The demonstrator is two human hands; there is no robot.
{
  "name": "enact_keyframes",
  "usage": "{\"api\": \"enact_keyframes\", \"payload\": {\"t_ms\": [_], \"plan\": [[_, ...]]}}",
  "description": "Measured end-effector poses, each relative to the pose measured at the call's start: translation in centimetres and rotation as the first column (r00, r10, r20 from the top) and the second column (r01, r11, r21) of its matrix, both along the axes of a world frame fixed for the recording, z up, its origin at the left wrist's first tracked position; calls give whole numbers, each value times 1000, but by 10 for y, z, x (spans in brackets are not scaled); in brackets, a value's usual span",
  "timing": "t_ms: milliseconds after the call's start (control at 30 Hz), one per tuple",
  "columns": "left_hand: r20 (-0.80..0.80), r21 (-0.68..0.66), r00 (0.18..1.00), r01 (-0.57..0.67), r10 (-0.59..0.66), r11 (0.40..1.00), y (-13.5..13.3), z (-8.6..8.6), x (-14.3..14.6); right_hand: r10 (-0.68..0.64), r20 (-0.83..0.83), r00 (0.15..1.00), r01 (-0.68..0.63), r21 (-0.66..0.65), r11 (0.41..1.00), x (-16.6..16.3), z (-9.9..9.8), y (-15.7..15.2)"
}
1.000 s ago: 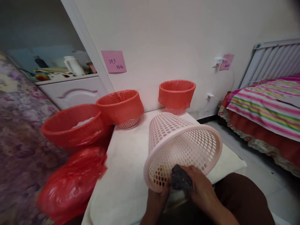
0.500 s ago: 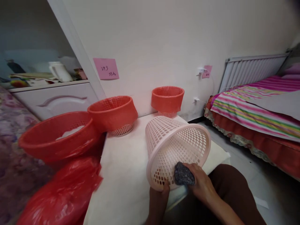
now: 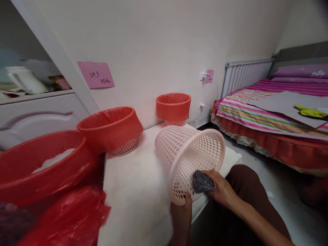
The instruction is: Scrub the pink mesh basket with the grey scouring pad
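Note:
A pale pink perforated plastic basket (image 3: 188,150) lies tilted on its side on a white table (image 3: 133,191), its mouth turned toward me. My left hand (image 3: 182,209) grips the basket's lower rim, thumb pressed on the edge. My right hand (image 3: 220,189) is closed on a dark grey scouring pad (image 3: 202,181) and holds it against the inside wall of the basket near the rim.
Two baskets lined with red bags (image 3: 110,127) (image 3: 173,106) stand at the table's back by the wall. A larger red-lined bin (image 3: 38,167) and a loose red plastic bag (image 3: 66,222) sit at the left. A bed with a striped cover (image 3: 269,116) and a radiator (image 3: 243,73) are at the right.
My view has swung to the right, showing more of the bed. The basket has tipped a little, and both hands stay on it, the pad still pressed inside the rim.

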State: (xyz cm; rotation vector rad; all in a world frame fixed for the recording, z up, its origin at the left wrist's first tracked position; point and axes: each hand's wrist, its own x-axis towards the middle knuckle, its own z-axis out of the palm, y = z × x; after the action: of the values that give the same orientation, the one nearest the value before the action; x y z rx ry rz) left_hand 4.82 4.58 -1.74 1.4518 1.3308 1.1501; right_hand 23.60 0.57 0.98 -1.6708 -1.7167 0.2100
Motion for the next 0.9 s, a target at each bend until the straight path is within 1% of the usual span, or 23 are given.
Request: {"api": "enact_keyframes", "payload": {"t_ms": [100,200,267,300,367,467,533,600,667,767,833,900], "plan": [[9,-5,999,36,-36,999,1,4,-4,-16,-7,1000,16,3,1000,1,12,-4],[20,-5,999,40,-40,999,1,6,-9,-144,73,987,145,-4,989,8,26,-11],[32,7,999,41,-41,999,1,6,-11,-216,156,964,223,-27,974,12,28,-15],[38,17,998,44,-44,999,1,5,-12,-227,182,957,238,-41,970,14,27,-16],[47,36,998,47,-49,998,1,2,-12,-198,172,965,212,-70,975,14,20,-17],[47,37,999,20,-22,999,3,-4,-15,-121,92,988,128,-78,989,11,11,-15],[47,44,998,-40,38,998,5,-5,-22,-101,45,994,104,-65,992,7,7,-14],[46,72,993,-114,111,991,6,-1,-31,-99,12,995,100,-58,993,1,7,-14],[43,105,986,-165,161,981,7,6,-40,-65,-10,998,64,-74,995,-8,7,-15],[43,108,984,-179,175,978,6,14,-45,56,-76,996,-66,-140,988,-24,11,-17],[49,87,986,-164,161,983,7,14,-42,105,-123,987,-126,-172,977,-30,17,-14],[54,65,988,-151,147,986,9,10,-36,96,-121,988,-115,-163,980,-29,25,-5]]}}
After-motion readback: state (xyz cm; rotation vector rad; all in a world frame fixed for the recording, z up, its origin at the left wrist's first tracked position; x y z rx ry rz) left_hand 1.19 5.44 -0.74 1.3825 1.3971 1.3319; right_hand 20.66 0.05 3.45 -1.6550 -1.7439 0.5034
